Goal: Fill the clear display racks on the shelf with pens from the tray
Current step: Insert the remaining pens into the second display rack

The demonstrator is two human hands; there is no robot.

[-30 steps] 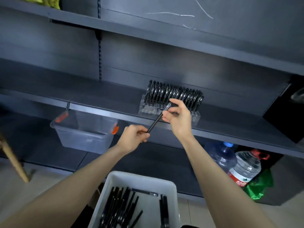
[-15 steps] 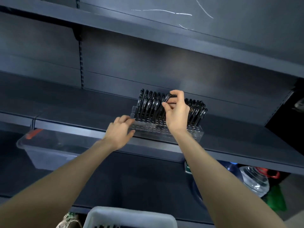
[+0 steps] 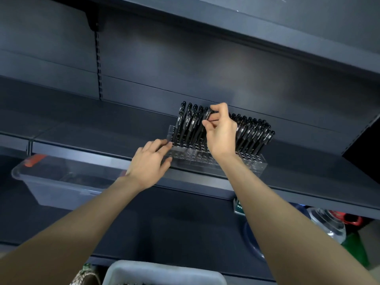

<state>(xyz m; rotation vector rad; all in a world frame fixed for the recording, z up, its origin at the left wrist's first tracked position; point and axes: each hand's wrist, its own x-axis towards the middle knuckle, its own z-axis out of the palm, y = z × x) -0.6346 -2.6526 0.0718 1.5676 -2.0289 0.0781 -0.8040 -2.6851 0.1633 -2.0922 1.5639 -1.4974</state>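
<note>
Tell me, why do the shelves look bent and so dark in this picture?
In the head view, the wide lens bows the shelf edge into a curve; the light is dim, with one soft bright patch on the back wall above the pens; the clear rack nearly vanishes against the dark metal.

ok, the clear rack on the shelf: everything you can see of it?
The clear rack looks like transparent acrylic: a long, low block gridded with small holes. It sits on the dark shelf near the front edge. Black pens stand tilted in its rear rows; front holes look empty. The left hand touches its left end; the right hand pinches a pen above its middle.
</note>
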